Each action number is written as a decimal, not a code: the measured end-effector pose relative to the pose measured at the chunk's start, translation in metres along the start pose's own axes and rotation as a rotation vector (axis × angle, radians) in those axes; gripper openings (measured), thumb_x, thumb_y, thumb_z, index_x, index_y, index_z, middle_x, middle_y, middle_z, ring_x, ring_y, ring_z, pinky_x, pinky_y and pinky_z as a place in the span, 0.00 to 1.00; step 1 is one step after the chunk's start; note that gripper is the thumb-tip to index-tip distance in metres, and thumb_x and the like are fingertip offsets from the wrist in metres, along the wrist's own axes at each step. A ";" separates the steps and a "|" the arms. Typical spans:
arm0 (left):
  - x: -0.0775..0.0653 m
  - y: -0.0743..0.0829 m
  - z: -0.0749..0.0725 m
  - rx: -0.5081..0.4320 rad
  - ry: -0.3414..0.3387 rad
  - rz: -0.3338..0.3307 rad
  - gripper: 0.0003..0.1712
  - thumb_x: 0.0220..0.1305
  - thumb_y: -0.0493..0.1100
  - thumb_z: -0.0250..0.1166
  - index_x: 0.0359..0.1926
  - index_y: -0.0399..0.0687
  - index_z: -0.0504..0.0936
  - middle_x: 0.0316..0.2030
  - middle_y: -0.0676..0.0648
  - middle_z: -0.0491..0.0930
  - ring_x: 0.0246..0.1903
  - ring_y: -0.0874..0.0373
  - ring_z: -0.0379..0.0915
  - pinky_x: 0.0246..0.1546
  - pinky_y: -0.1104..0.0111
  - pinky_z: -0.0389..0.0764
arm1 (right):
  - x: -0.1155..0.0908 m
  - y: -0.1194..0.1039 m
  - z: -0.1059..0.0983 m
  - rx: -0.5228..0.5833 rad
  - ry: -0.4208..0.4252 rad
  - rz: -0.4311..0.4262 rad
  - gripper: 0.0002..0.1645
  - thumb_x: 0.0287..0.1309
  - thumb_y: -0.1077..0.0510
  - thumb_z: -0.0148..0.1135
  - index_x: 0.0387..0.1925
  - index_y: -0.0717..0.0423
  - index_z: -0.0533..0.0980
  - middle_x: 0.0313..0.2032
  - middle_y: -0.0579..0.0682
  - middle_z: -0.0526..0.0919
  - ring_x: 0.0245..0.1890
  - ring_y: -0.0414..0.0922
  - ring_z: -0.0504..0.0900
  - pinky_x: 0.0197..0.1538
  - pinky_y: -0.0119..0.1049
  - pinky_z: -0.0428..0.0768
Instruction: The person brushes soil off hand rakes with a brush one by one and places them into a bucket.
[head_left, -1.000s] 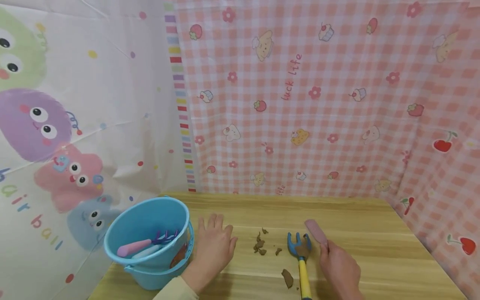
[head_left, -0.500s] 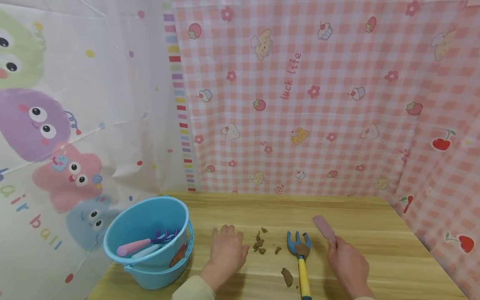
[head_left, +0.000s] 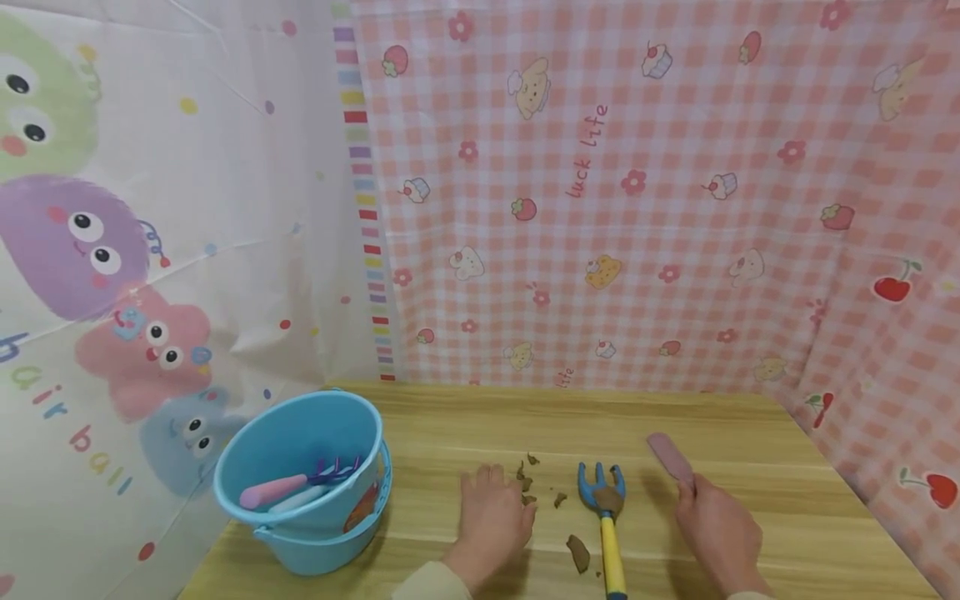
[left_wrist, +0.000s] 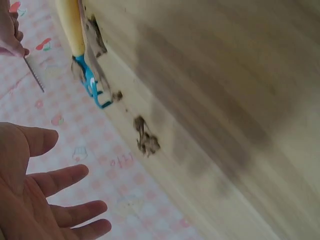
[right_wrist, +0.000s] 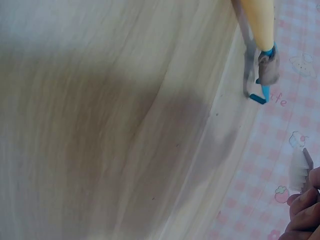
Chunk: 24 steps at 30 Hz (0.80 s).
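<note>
My right hand [head_left: 720, 533] grips a pink brush [head_left: 670, 457] by its handle, held up over the right side of the table. In the right wrist view pale bristles [right_wrist: 298, 170] show on one side of the brush. My left hand [head_left: 491, 521] hovers palm down with straight, slightly spread fingers, next to small brown clumps [head_left: 527, 483] that look like soil or clay; it partly hides them. Between the hands lies a toy garden fork [head_left: 611, 550] with a yellow handle and blue prongs, brown matter stuck on its head. A larger brown piece [head_left: 577, 553] lies left of its handle.
At the left of the wooden table [head_left: 675, 417] stands a light blue bucket [head_left: 315, 542] holding a pink-handled purple rake [head_left: 273, 492] and a pale blue tool. A pink checked cloth [head_left: 600, 308] hangs behind the table, a white printed sheet [head_left: 247, 250] at the left.
My left hand has moved right, from beside the bucket to the brown clumps. My right hand has shifted right with the brush. The fork and bucket stay put.
</note>
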<state>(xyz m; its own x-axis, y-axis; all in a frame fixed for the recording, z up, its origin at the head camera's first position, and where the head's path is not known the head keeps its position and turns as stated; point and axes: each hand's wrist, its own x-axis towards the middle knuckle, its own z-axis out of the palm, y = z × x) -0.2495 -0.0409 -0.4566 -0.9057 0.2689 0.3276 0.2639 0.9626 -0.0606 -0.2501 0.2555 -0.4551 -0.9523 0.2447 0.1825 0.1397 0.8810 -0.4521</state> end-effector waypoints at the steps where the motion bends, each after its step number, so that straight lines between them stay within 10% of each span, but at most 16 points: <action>1: 0.000 0.003 0.001 0.007 0.002 0.009 0.21 0.63 0.62 0.63 0.41 0.51 0.86 0.43 0.44 0.78 0.51 0.47 0.72 0.52 0.45 0.69 | 0.001 0.002 0.000 -0.001 -0.004 0.003 0.26 0.71 0.50 0.48 0.56 0.66 0.75 0.47 0.73 0.80 0.39 0.71 0.80 0.29 0.59 0.76; 11: 0.000 0.032 0.015 -0.005 -0.126 0.087 0.22 0.67 0.63 0.59 0.40 0.52 0.87 0.54 0.41 0.77 0.59 0.44 0.68 0.57 0.43 0.68 | 0.005 0.018 -0.002 0.016 -0.025 0.004 0.27 0.71 0.49 0.45 0.55 0.67 0.75 0.45 0.73 0.80 0.36 0.70 0.80 0.27 0.58 0.75; 24: 0.021 0.085 0.016 0.205 -0.333 0.121 0.21 0.66 0.68 0.55 0.49 0.69 0.85 0.67 0.52 0.70 0.68 0.50 0.60 0.64 0.41 0.59 | 0.007 0.044 -0.003 0.006 -0.085 0.033 0.29 0.71 0.47 0.45 0.56 0.69 0.73 0.46 0.74 0.79 0.35 0.68 0.81 0.27 0.57 0.75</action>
<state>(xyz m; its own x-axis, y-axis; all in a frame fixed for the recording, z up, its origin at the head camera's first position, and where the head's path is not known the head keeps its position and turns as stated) -0.2510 0.0474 -0.4705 -0.9389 0.3440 -0.0144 0.3342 0.9006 -0.2778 -0.2503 0.2970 -0.4707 -0.9668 0.2382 0.0922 0.1705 0.8706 -0.4616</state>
